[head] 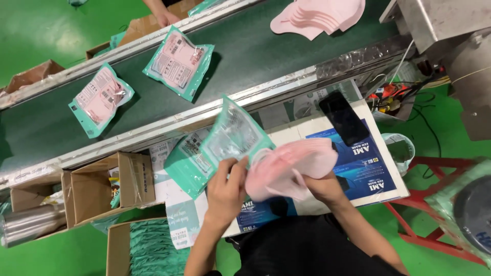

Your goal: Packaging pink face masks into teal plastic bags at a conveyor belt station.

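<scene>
Pink masks [291, 171], a folded stack, sit in the right hand [322, 186] above the tabletop [378, 197], grip closed around the stack's lower edge. Left hand [227, 191] pinches the mouth of a clear-and-teal pouch [232, 135], fingers tight on its open end; stack's tip touches the pouch mouth. Second teal pouch [186, 163] lies flat just beside, partly under the held one. Black phone [343, 117] rests on the tabletop, near the belt rail. Two filled pouches [179, 61] [101, 98] lie on the dark conveyor belt [255, 46], well apart. More pink masks [319, 15] piled at belt's far end. Another person's hand [164, 19] across the belt. Open cardboard box [97, 186] at left.
</scene>
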